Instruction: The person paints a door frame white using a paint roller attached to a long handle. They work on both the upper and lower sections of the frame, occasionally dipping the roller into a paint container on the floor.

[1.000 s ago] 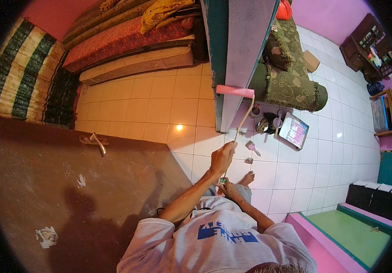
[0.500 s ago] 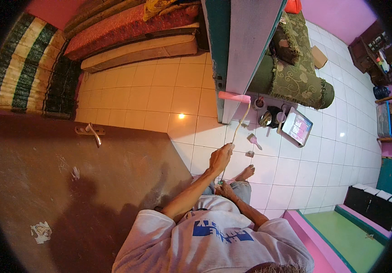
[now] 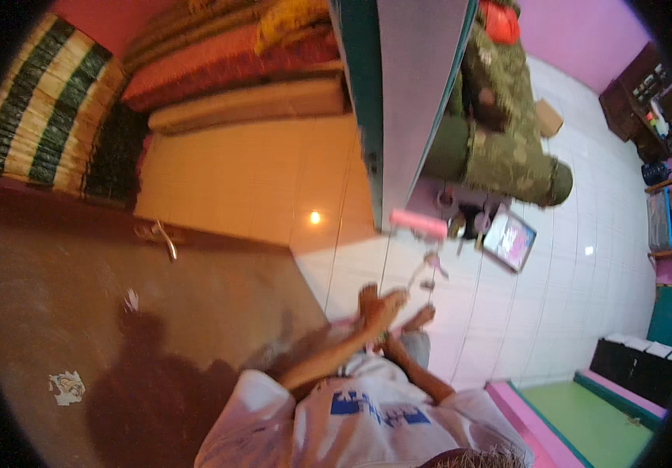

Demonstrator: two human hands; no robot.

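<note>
My left hand (image 3: 387, 308) is closed around the thin rod of a paint roller, arm stretched forward. Lower down, close to my lap, my right hand (image 3: 388, 343) is closed at the roller's handle end, partly hidden and blurred. The pink roller sleeve (image 3: 418, 224) hangs in the air beside the foot of the lilac wall end (image 3: 402, 117); whether it touches cannot be told. Beneath the rod, a paintbrush (image 3: 436, 265) with pink on it lies on the white tiles. A paint tray (image 3: 512, 240) smeared with pink sits to the right.
A brown door (image 3: 195, 312) with a metal handle fills the left. Small pots (image 3: 457, 226) stand by the tray. Beyond are a green patterned sofa (image 3: 508, 148) and, in the left room, stacked mattresses (image 3: 250, 101). A green-topped ledge (image 3: 586, 413) is at lower right.
The roller sleeve has come down and nearer, away from the wall end's lower edge, and shifted slightly right. My left hand has drawn back toward my body. The view has also shifted a little.
</note>
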